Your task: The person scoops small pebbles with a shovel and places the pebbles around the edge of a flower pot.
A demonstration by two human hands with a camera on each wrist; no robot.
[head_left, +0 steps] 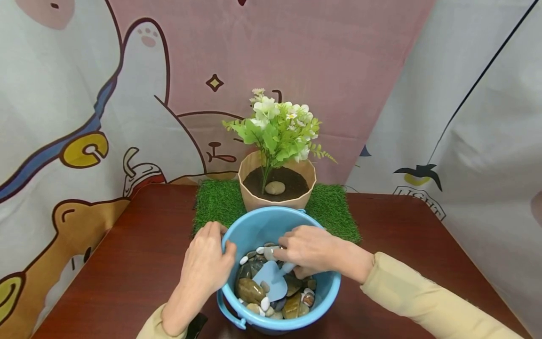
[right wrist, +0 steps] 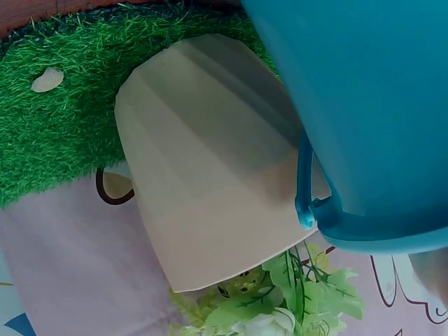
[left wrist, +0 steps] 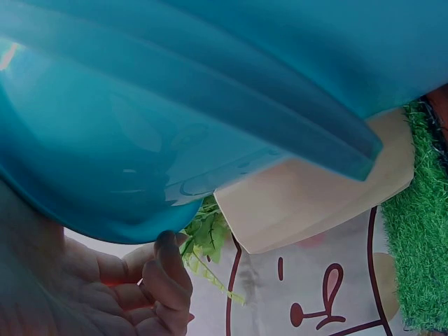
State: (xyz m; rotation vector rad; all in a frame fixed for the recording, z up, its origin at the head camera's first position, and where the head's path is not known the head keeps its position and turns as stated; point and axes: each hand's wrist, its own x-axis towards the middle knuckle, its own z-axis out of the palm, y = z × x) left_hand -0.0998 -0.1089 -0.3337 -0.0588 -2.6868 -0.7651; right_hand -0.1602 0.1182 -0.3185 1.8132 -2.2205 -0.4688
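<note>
A light blue bucket [head_left: 330, 301] stands on the table, with wet stones [head_left: 251, 290] in its bottom. My left hand [head_left: 207, 259] holds its left rim, and the left wrist view shows the curled fingers [left wrist: 168, 266] at that rim. Reaching into the bucket from the right, my right hand [head_left: 311, 249] grips the handle of a small blue toy shovel [head_left: 271, 281]. The blade lies over the stones, a small pebble [head_left: 265, 286] on it. A pale grey stone [head_left: 270, 253] sits by the right fingertips. In the right wrist view the bucket wall hides the right hand's fingers.
Right behind the bucket, a beige flowerpot [head_left: 275, 203] with soil, one stone [head_left: 275, 188] and white flowers [head_left: 288, 122] stands on a green grass mat [head_left: 218, 200]. A white pebble [right wrist: 47, 80] lies on the mat. The bucket's handle [head_left: 228, 313] hangs at its left side.
</note>
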